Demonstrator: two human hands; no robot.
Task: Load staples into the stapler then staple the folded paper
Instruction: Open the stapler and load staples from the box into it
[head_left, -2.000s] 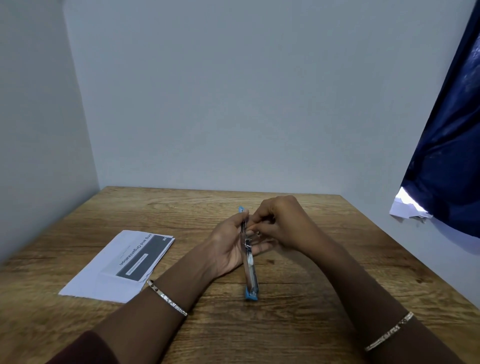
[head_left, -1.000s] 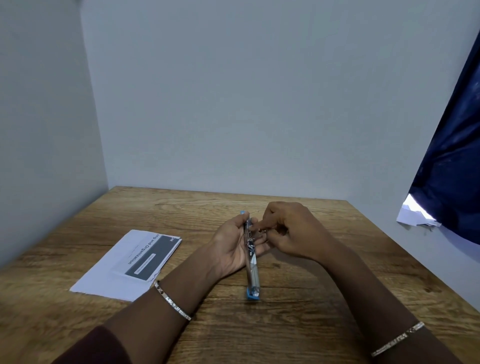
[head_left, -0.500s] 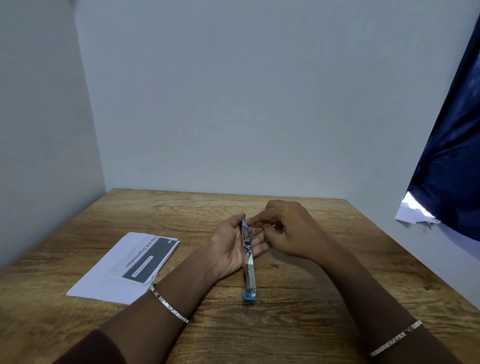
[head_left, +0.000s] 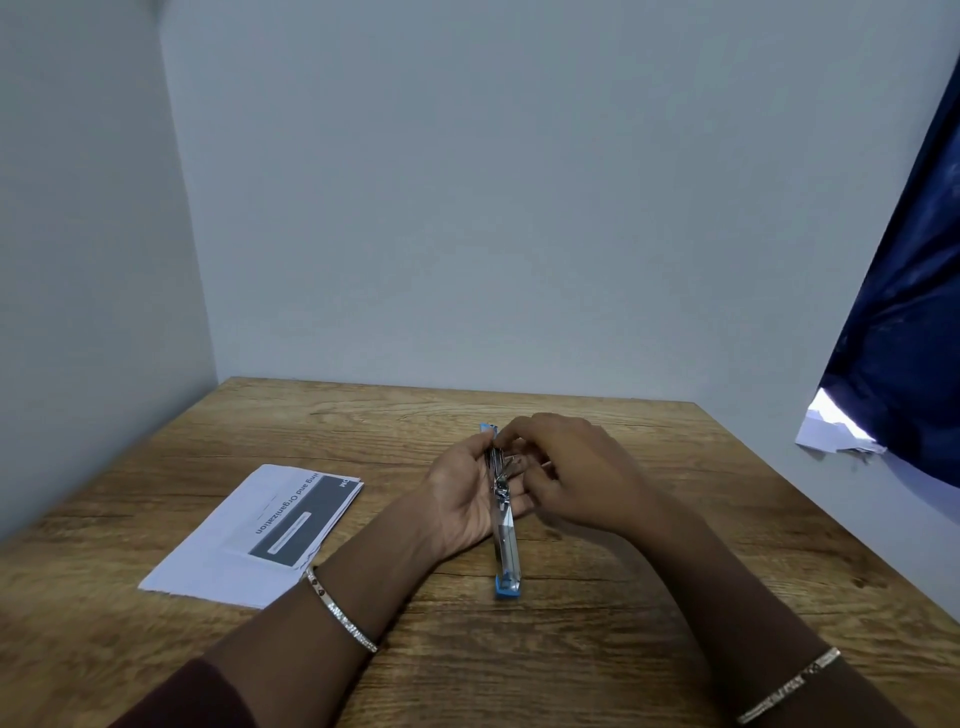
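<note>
Stapler (head_left: 505, 525) opened flat, cradled in left hand (head_left: 460, 499); right hand (head_left: 576, 475) fingers pinched at magazine, contents indiscernible.

The right hand (head_left: 576, 467) hid the far half of the opened blue-and-silver metal stapler (head_left: 505, 525); any staples were too small to tell.

Blue-ended silver stapler (head_left: 506, 540), white paper (head_left: 249, 535) with grey printed panel, brown wood-grain table (head_left: 571, 649).

A brown wooden tabletop (head_left: 597, 649) fills the bottom of the frame. Plain pale walls (head_left: 467, 208) stand behind and at left. A dark blue curtain (head_left: 904, 338) hangs at right.
</note>
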